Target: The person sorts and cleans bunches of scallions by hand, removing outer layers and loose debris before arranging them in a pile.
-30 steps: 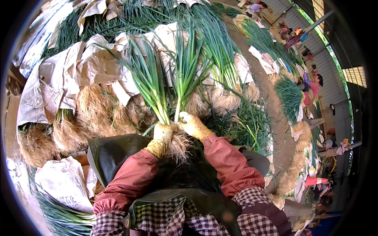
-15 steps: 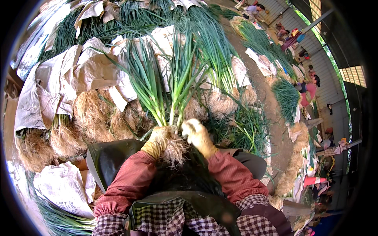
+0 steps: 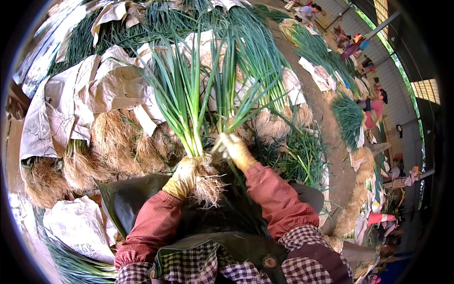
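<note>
Left hand: my left hand [image 3: 183, 175], in a yellowish work glove, is closed round the pale lower stems of a long, leafy green onion bundle [image 3: 187, 113].
Right hand: my right hand [image 3: 237, 150], in a matching glove, has its fingers bent at the foot of a smaller tuft of slim green stalks [image 3: 229, 122]; I cannot tell how tightly they pinch.
Bundle's place: over the lap, in front of the dark glossy apron [image 3: 142, 191], with leaves fanning away and pale stringy roots [image 3: 208, 187] hanging below the left fist.
Anchor grip: I judge this hold best just above the roots, firm against sliding but too light to crush.
Stalk handling: I want the right fingers low, drawing along each stem rather than across it, so nothing snaps.
Tangle risk: the tuft's leaves stand close beside the bundle's, so parting them before any pull seems wise.
Right side: a loose dark-green leaf heap [image 3: 302, 161] lies beyond the right forearm.
</note>
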Demonstrator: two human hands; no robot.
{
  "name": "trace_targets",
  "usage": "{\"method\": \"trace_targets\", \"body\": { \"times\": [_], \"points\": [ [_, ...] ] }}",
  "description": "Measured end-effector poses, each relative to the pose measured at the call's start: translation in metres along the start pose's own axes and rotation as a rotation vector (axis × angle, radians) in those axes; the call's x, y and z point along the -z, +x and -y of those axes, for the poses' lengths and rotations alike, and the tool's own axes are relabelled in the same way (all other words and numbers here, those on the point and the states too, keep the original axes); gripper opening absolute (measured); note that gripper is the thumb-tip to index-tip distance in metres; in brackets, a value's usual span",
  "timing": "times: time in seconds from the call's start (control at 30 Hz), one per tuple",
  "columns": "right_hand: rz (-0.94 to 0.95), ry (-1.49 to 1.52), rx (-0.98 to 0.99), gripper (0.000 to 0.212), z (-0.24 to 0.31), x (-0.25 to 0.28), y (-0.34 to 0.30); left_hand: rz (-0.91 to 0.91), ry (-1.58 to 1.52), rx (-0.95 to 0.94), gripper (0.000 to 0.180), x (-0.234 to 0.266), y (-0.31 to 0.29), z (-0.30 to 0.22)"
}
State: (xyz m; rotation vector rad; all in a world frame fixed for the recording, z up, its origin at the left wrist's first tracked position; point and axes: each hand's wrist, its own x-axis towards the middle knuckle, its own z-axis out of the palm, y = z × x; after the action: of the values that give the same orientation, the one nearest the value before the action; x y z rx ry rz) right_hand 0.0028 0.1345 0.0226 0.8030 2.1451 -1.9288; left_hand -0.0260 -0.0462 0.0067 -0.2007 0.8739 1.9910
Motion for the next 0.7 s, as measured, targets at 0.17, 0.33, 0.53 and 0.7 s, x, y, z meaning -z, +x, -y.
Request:
{"method": "trace_targets", "body": {
  "times": [0.17,0.33,0.53,0.7],
  "points": [
    [0.006,-0.077,0.087,0.039,0.000,-0.020,0.023,-0.026,-0.019,0.122,0.013,-0.011,0.000,0.007],
    [-0.780,-0.796,0.453,0.024,0.071,0.028,0.088,-0.199,0.242,0.030,0.009,-0.031,-0.004,0.015],
    [-0.051,-1.061,0.425,0.022,0.096,0.003,0.109,-0.300,0.355,0.051,0.010,-0.027,0.009,0.031],
    [-0.511,-0.882,0.369,0.025,0.116,-0.011,0.108,-0.323,0.371,0.104,0.009,-0.022,0.010,0.029]
  ]
}}
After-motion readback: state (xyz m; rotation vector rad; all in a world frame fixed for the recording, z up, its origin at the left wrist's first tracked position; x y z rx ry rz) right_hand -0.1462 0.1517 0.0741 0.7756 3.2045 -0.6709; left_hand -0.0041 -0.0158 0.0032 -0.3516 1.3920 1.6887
